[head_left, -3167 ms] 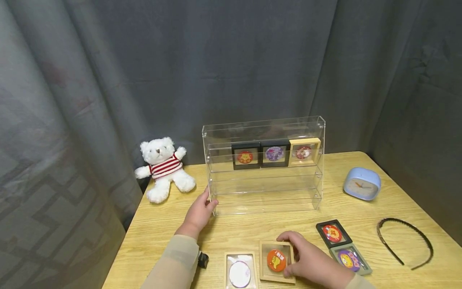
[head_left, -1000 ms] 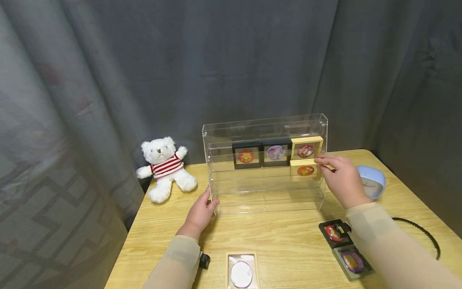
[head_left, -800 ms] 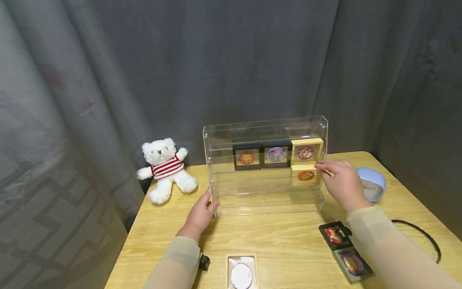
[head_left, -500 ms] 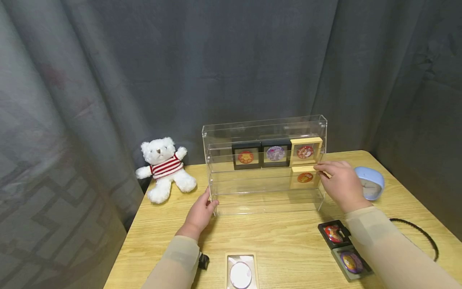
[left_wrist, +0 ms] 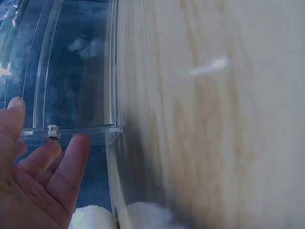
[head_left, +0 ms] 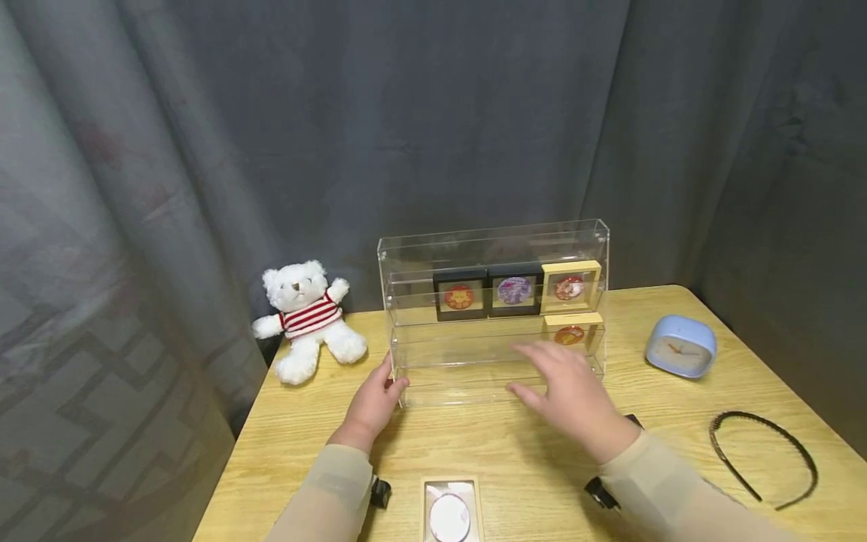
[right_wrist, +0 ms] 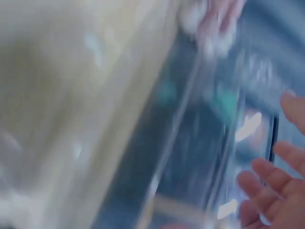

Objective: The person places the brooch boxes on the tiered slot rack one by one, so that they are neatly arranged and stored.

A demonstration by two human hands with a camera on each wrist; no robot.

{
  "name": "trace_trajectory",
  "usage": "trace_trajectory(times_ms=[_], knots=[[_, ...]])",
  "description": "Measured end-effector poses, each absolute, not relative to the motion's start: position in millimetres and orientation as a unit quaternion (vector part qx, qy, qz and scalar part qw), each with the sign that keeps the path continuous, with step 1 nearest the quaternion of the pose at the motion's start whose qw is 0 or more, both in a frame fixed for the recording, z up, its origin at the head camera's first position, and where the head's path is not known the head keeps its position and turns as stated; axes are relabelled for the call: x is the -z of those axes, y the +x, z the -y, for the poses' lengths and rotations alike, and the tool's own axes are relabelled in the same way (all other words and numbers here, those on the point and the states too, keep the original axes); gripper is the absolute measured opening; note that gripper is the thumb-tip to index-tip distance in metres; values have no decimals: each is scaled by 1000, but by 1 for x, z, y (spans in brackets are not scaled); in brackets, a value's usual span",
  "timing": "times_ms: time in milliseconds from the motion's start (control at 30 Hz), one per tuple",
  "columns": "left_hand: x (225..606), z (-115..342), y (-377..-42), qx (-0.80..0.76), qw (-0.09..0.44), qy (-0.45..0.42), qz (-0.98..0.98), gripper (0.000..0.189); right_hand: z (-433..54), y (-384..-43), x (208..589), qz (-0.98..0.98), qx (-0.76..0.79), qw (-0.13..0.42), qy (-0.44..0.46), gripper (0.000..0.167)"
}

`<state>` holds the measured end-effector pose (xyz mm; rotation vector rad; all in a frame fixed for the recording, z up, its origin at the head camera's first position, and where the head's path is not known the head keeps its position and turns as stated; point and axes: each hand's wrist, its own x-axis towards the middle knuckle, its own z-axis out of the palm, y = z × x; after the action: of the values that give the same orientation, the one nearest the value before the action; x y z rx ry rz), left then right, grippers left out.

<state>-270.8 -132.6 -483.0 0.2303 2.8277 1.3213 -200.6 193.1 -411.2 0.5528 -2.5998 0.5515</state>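
A clear acrylic display rack (head_left: 460,350) stands on the table. At its left end my left hand (head_left: 372,399) grips the side panel; the left wrist view shows the thumb and fingers on the clear edge. In the upper row sit two black-framed badges (head_left: 460,295) and a light wood-framed badge (head_left: 571,287). Below the latter, a second wood-framed badge (head_left: 570,333) with an orange round stands in the row beneath. My right hand (head_left: 576,395), fingers spread and holding nothing, is in front of the rack's lower right part. The right wrist view is blurred.
A wood-framed badge (head_left: 450,512) lies at the table's front edge. A white teddy bear (head_left: 305,316) sits left of the rack. On the right are a blue clock (head_left: 680,346) and a black headband (head_left: 765,459). Two flat framed badges are mostly hidden by my right arm.
My right hand carried the orange wood-framed badge from the table to the row under the top badges, let go and moved left and down. The left hand stayed on the rack.
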Motion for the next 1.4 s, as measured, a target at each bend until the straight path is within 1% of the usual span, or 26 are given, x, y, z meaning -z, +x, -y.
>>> trace_trajectory(times_ms=[200,267,367,433,500,600,767,1000,1033,1167,1400], knots=[[484,133,-271,-420,8,75,-904,67,-145,-163,442,949,-189,8,253,89],[485,132,-271,-418,5,76,-905,67,-136,-153,450,944,-185,-43,271,98],[485,132,-271,-415,2,75,-907,67,-129,-143,459,937,-170,-85,293,107],[485,132,-271,-416,3,75,-906,68,-127,-139,464,933,-163,-95,306,107],[484,132,-271,-418,6,75,-905,68,-126,-137,467,931,-160,-103,312,103],[483,131,-272,-416,4,77,-906,68,-125,-135,470,929,-165,-100,315,93],[482,133,-272,-412,-4,81,-908,67,-124,-135,475,929,-194,-91,303,85],[483,133,-271,-412,-1,77,-908,68,-132,-136,476,910,-297,-127,258,86],[482,133,-271,-412,-2,78,-908,68,-134,-137,476,905,-314,-128,255,84],[482,133,-271,-415,-1,78,-906,69,-141,-141,476,885,-370,-114,259,73],[482,132,-271,-413,1,80,-907,68,-153,-149,475,877,-395,-63,265,59]])
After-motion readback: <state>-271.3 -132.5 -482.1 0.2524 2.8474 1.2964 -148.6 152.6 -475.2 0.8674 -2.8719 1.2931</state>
